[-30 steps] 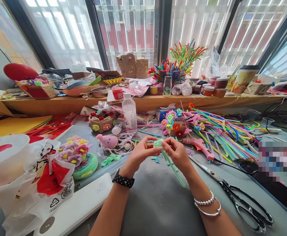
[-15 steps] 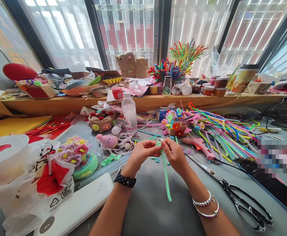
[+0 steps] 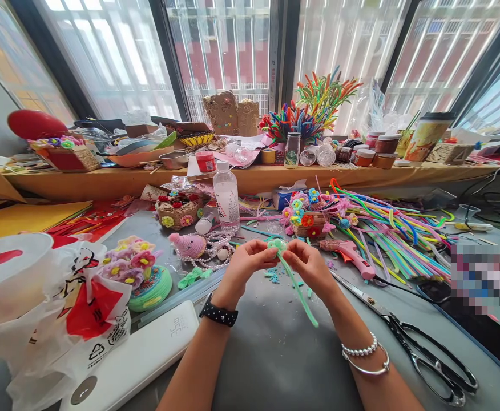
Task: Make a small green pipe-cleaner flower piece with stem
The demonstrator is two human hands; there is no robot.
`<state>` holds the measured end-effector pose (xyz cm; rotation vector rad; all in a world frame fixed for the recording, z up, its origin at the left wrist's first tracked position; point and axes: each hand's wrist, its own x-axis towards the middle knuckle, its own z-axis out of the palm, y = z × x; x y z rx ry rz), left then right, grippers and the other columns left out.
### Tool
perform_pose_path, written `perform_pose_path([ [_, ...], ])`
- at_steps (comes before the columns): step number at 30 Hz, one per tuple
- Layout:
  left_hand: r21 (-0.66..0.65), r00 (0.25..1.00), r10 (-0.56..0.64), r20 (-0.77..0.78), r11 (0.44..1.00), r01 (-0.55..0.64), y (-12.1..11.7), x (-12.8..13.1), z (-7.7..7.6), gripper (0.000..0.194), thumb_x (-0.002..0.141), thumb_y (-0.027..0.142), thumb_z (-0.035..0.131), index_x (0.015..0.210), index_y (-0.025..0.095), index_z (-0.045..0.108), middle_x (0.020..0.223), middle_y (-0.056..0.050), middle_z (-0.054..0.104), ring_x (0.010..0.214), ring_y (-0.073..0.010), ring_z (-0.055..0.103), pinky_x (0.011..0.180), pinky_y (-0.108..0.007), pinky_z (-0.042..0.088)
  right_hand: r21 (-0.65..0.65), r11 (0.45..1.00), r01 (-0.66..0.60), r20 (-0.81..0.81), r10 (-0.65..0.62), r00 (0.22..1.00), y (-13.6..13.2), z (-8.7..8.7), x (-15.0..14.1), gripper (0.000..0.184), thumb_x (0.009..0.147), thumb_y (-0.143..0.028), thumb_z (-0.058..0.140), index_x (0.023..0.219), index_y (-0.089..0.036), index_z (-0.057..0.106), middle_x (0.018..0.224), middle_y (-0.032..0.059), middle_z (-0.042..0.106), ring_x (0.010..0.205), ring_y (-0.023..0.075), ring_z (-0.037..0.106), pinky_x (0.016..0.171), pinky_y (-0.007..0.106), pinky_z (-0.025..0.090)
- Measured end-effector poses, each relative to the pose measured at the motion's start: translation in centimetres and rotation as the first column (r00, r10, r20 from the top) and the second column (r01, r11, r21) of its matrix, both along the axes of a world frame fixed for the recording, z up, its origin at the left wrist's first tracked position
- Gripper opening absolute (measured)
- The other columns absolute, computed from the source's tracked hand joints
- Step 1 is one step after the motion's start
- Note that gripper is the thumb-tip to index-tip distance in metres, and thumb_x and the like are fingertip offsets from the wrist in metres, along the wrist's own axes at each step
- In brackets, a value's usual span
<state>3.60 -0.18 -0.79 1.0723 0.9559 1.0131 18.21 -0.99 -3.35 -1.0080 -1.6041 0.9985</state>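
Observation:
Between my two hands, above the middle of the grey table, is a light green pipe cleaner point(image 3: 296, 290), bent into small loops at its upper end. My left hand point(image 3: 252, 264) pinches the looped part from the left with thumb and fingers. From the other side my right hand point(image 3: 307, 265) pinches it near where the long tail begins. That tail hangs down to the right, its end free. Small green and blue scraps point(image 3: 272, 275) lie on the table behind the hands. Left of them are several green pipe cleaner pieces point(image 3: 193, 277).
A pink glue gun point(image 3: 350, 256) and large scissors point(image 3: 398, 328) lie right of my hands. Many pipe cleaners point(image 3: 404, 245) are heaped behind. A water bottle point(image 3: 226, 197), flower basket point(image 3: 312, 222) and pink crocheted toy point(image 3: 189, 245) stand beyond; a white power bank point(image 3: 147, 354) lies left.
The pipe cleaner has turned in my fingers. Its tail swung to hang straight down, then back out to the right. My hands have drawn slightly apart, showing more of the loops.

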Motion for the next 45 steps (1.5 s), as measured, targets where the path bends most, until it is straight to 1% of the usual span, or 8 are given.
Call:
perform_pose_path([
  [5,0.038,0.998,0.049,0.026,0.998,-0.05,0.1,-0.2,-0.1,0.026,0.057,0.027,0.068,0.065,0.013,0.048,0.059,0.003,0.054,0.059,-0.009,0.055,0.067,-0.026,0.048,0.02,1.0,-0.015,0.132,0.012,0.991,-0.3,0.5,0.1,0.023,0.071,-0.037,0.054,0.068,-0.014,0.051,0.064,0.0007,0.05,0.055,0.0076,0.042,0.049,0.018,0.034],
  [15,0.108,0.994,0.068,-0.086,0.992,-0.058,0.3,-0.1,-0.2,0.028,0.056,0.03,0.067,0.07,0.013,0.05,0.056,0.002,0.058,0.052,-0.0092,0.055,0.055,-0.021,0.046,-0.012,1.0,0.008,0.15,-0.006,0.989,0.2,0.1,0.4,0.023,0.073,-0.036,0.051,0.071,-0.014,0.051,0.064,-0.0005,0.049,0.056,0.0073,0.042,0.049,0.017,0.033],
  [30,0.079,0.997,-0.01,-0.081,0.997,0.017,0.1,0.3,-0.1,0.025,0.06,0.033,0.064,0.069,0.012,0.053,0.057,0.001,0.055,0.051,-0.0085,0.053,0.054,-0.02,0.045,-0.099,0.99,-0.103,-0.111,0.092,0.99,0.1,0.3,0.4,0.03,0.074,-0.043,0.048,0.077,-0.013,0.052,0.063,-0.0006,0.049,0.056,0.0075,0.044,0.052,0.019,0.037],
  [33,0.06,0.998,-0.036,-0.045,0.997,0.039,0.0,0.2,0.0,0.025,0.06,0.033,0.065,0.068,0.012,0.053,0.057,0.001,0.054,0.051,-0.0076,0.052,0.054,-0.019,0.045,-0.042,0.998,-0.036,-0.098,0.032,0.995,0.0,0.5,0.4,0.028,0.076,-0.041,0.046,0.076,-0.014,0.051,0.065,0.0006,0.051,0.058,0.0083,0.047,0.053,0.02,0.039],
  [37,0.041,0.999,-0.036,-0.022,0.999,0.036,0.0,0.2,0.1,0.024,0.06,0.031,0.064,0.065,0.013,0.05,0.056,0.002,0.054,0.05,-0.007,0.052,0.053,-0.019,0.044,0.196,0.97,0.141,0.001,-0.144,0.99,-0.5,0.8,0.3,0.019,0.073,-0.033,0.052,0.082,-0.016,0.053,0.079,0.0035,0.052,0.068,0.0105,0.05,0.057,0.021,0.042],
  [40,0.035,0.999,-0.03,-0.018,0.999,0.031,-0.1,0.2,0.1,0.024,0.06,0.031,0.064,0.064,0.013,0.049,0.054,0.002,0.052,0.049,-0.0067,0.051,0.052,-0.018,0.043,0.318,0.939,0.129,0.06,-0.156,0.986,-0.7,1.0,0.2,0.016,0.074,-0.03,0.05,0.079,-0.016,0.056,0.081,0.0045,0.052,0.07,0.0114,0.05,0.058,0.021,0.042],
  [42,0.044,1.0,-0.018,-0.016,0.999,0.019,-0.1,0.2,0.1,0.025,0.06,0.031,0.064,0.064,0.013,0.048,0.053,0.002,0.052,0.049,-0.0067,0.051,0.052,-0.018,0.043,0.289,0.947,0.143,0.047,-0.163,0.985,-0.7,1.0,0.1,0.018,0.074,-0.033,0.05,0.079,-0.016,0.056,0.081,0.005,0.052,0.073,0.0124,0.05,0.059,0.022,0.043],
  [45,0.063,1.0,-0.004,-0.016,0.998,0.005,-0.1,0.2,0.1,0.026,0.06,0.032,0.064,0.064,0.013,0.047,0.054,0.003,0.051,0.05,-0.0069,0.051,0.053,-0.019,0.043,0.121,0.979,0.164,-0.019,-0.163,0.986,-0.4,0.6,0.1,0.026,0.071,-0.039,0.052,0.08,-0.015,0.054,0.077,0.0043,0.053,0.068,0.0118,0.05,0.055,0.02,0.042],
])
